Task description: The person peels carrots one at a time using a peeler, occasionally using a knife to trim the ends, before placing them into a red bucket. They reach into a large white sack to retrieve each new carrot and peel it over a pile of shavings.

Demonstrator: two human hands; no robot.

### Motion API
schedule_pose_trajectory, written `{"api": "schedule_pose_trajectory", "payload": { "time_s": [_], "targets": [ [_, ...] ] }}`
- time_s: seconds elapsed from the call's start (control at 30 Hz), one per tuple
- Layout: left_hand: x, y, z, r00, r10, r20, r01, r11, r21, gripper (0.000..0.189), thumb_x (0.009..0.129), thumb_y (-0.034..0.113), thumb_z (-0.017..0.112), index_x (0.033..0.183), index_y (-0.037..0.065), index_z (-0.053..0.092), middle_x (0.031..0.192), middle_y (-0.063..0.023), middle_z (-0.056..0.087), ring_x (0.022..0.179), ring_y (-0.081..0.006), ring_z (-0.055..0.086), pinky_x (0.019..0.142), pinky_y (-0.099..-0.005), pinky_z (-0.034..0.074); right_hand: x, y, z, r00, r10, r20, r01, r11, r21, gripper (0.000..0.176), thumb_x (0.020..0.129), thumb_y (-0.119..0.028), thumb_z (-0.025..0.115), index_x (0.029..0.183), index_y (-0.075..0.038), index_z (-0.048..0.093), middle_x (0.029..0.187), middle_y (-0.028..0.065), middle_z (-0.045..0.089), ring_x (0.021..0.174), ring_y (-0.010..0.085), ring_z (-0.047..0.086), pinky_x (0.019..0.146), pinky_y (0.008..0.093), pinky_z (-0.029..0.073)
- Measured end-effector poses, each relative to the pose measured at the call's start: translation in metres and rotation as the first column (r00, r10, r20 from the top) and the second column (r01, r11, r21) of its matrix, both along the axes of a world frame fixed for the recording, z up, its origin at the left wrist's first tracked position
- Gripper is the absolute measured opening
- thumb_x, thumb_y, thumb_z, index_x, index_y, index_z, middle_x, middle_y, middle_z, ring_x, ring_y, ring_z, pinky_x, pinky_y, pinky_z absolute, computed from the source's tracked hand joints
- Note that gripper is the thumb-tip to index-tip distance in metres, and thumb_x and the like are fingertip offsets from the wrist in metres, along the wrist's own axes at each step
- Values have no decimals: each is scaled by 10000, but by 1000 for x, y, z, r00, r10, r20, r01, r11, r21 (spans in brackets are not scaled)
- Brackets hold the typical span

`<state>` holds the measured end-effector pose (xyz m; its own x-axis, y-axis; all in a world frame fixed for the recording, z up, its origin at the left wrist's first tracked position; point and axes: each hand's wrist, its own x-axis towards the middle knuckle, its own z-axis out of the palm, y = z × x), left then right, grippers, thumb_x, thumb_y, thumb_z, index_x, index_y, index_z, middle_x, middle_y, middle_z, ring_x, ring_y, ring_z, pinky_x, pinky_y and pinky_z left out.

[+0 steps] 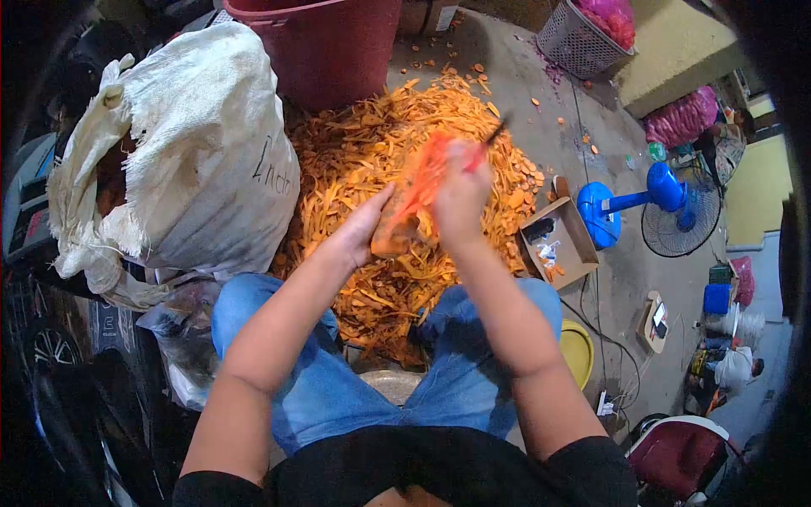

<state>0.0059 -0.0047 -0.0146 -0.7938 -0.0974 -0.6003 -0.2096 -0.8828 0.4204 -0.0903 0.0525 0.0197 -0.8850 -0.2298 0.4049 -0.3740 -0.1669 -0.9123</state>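
My left hand (365,224) is wrapped around the lower side of a large carrot (392,238), held above the heap of peelings. Its upper part shows bright orange flesh, while the lower end is duller and brownish. Closed around a peeler (478,157) with a red handle and a dark tip, my right hand (463,203) is at the carrot's upper right side. Motion blurs this hand and the tool, and the blade is hidden. Beneath both hands spreads a big pile of orange carrot peelings (355,144).
A white woven sack (211,127) stands at left, beside a dark red bin (317,51). To the right are a cardboard box (574,241), a blue fan (667,190) and cables on the floor. A grey basket (574,42) stands farther back. A person (733,368) is at far right.
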Motion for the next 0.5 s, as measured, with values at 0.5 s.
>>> {"api": "schedule_pose_trajectory", "payload": {
  "time_s": [0.5],
  "targets": [
    [10, 7, 10, 980, -196, 29, 198, 967, -160, 399, 826, 412, 330, 971, 71, 478, 774, -58, 555, 602, -161, 552, 483, -303, 478, -97, 14, -33, 869, -399, 293, 359, 915, 183, 212, 813, -193, 448, 783, 16, 466, 648, 70, 509, 556, 158, 465, 532, 285, 377]
  ]
}}
